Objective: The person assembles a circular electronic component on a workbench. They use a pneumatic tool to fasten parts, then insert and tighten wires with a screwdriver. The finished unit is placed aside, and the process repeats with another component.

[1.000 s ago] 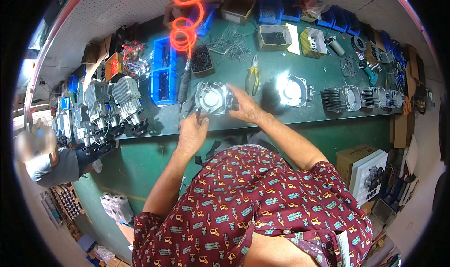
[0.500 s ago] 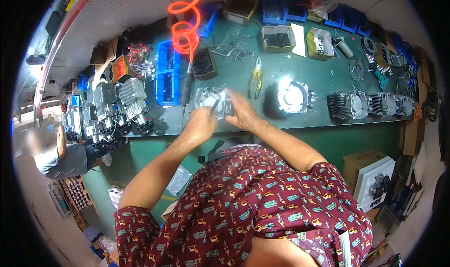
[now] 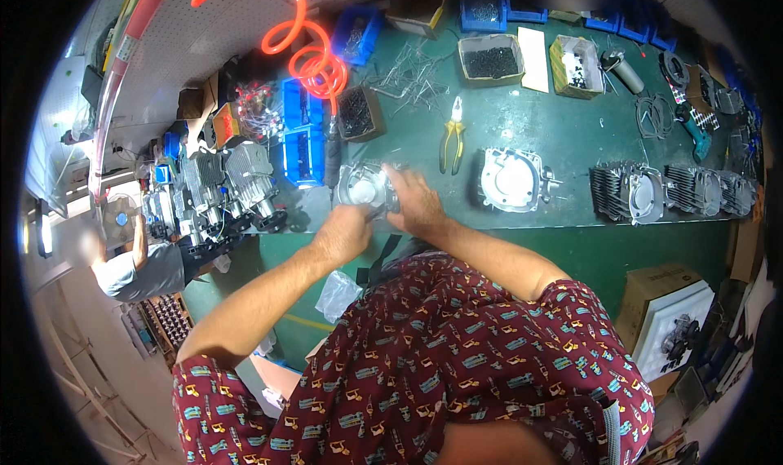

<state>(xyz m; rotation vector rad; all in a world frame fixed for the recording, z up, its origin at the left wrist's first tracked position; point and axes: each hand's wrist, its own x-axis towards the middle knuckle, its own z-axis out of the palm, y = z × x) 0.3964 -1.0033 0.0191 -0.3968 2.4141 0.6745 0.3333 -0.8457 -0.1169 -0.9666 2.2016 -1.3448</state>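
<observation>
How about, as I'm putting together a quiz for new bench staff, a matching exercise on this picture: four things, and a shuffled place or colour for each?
Things:
1. Coiled hose
2. Pliers
3. Right hand
4. Pistol-grip tool

Places and colours:
A. At the right side of a metal casting
B. Teal, toward the right end of the green workbench
C. Bright orange
D. Yellow and black

Right pairs: 1-C, 2-D, 3-A, 4-B
</observation>
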